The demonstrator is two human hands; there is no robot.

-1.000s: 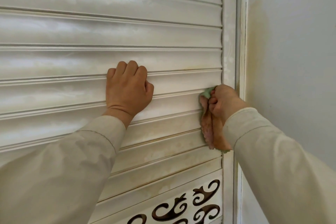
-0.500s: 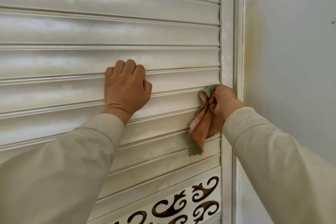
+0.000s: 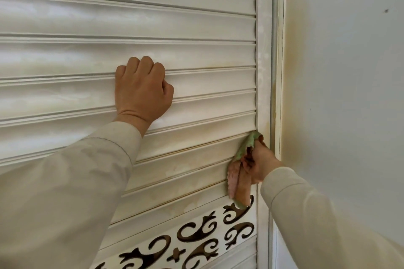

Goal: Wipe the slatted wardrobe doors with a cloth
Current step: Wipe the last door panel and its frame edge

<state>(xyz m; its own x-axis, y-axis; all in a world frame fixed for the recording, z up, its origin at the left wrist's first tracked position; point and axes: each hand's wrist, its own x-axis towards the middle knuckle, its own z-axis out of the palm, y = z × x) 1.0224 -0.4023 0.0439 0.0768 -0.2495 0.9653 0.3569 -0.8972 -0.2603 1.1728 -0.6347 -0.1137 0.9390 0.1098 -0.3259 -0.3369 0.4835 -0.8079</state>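
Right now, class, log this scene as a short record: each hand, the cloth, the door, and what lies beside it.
Left hand: fist, knuckles resting on a slat, holding nothing
Right hand: fingers grip the cloth
Cloth: pink and green, bunched, hanging against the slats' right end
Door: white horizontal slats, yellowish stains lower down
Scrollwork panel: below the slats
Wall: right of the door frame

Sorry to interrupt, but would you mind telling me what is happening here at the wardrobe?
A person is wiping a white slatted wardrobe door with a cloth. The right hand grips a bunched pink and green cloth and presses it against the right end of the lower slats, beside the door's upright frame. The left hand, curled into a fist, rests against the slats further left. Below the cloth runs a panel of scrolled cut-outs.
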